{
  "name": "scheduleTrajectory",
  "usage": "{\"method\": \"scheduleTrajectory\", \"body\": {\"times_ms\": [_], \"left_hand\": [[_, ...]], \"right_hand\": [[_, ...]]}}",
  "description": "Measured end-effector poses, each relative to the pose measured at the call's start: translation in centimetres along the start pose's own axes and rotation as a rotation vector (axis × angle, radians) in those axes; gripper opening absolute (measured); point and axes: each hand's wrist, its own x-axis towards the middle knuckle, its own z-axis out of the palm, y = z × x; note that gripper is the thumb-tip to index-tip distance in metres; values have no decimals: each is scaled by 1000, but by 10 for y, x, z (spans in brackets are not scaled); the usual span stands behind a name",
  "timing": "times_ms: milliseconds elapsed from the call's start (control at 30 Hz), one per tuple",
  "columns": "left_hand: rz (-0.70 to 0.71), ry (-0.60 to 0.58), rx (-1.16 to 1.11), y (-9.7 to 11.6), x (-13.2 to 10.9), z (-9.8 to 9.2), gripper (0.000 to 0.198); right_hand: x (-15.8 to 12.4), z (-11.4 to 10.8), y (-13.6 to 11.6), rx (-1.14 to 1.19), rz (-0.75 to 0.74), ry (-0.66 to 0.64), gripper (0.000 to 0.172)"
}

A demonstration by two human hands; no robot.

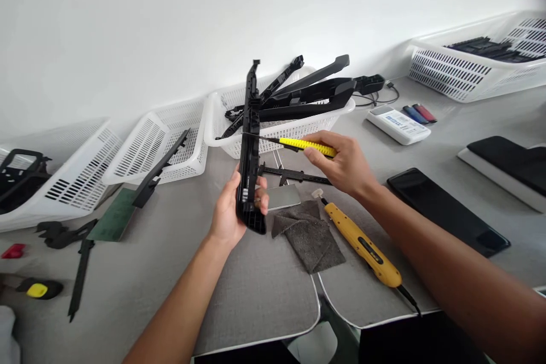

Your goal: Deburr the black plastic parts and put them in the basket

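My left hand (230,210) is closed round the lower end of a long black plastic trim piece (249,142), held upright above the table. In my right hand (343,162) is a yellow utility knife (307,145), its thin blade pointing left across the trim piece's middle. Whether the blade touches the plastic I cannot tell. Behind the trim piece stands a white basket (294,125) heaped with similar black trim pieces (315,91). Under my right hand lie a dark caliper (298,175) and a flat grey plate (284,197).
On the table are a dark cloth (313,236), a yellow corded power tool (362,244), a black phone (447,210) and a white device (398,125). More white baskets stand at left (81,165) and right (452,74). A green plate (113,215) lies left.
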Motion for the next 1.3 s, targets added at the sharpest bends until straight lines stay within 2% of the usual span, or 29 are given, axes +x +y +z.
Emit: {"method": "scheduleTrajectory", "body": {"times_ms": [67, 133, 267, 367, 433, 567, 600, 733, 800, 900, 1067, 1200, 1233, 1300], "left_hand": [[1, 11, -19, -2, 0, -2, 47], [6, 31, -33, -4, -1, -4, 58], [5, 73, -62, -6, -1, -7, 70], [13, 95, -56, -6, 0, -7, 71], [27, 99, -48, -6, 1, -7, 69], [55, 103, -44, -4, 2, -7, 60], [59, 104, -43, -3, 2, -7, 58], [68, 92, -30, -4, 2, -6, 52], [67, 81, -18, -4, 3, -5, 49], [60, 78, -17, -3, 3, -3, 45], [59, 63, -22, -3, 3, -4, 45], [58, 42, -17, -4, 3, -4, 46], [57, 39, -16, -5, 3, -4, 46], [53, 39, -10, -5, 3, -4, 47]], "right_hand": [[-2, 0, -4, 41, -84, -86, 24], [-2, -2, -7, 110, -97, -195, 20], [0, -7, -6, 333, 13, -333, 14], [1, -5, -2, 365, 78, -413, 15], [1, -1, 0, 374, 148, -372, 16], [0, 7, 0, 498, 302, -195, 17], [0, 8, 0, 528, 343, -213, 17], [1, 8, 4, 626, 479, -421, 21], [2, 9, 6, 655, 514, -380, 23], [2, 11, 6, 690, 511, -281, 28], [2, 11, 9, 665, 450, -345, 47], [6, 6, 18, 628, 419, -197, 56], [6, 5, 19, 640, 428, -191, 55], [6, 4, 19, 675, 462, -287, 56]]}}
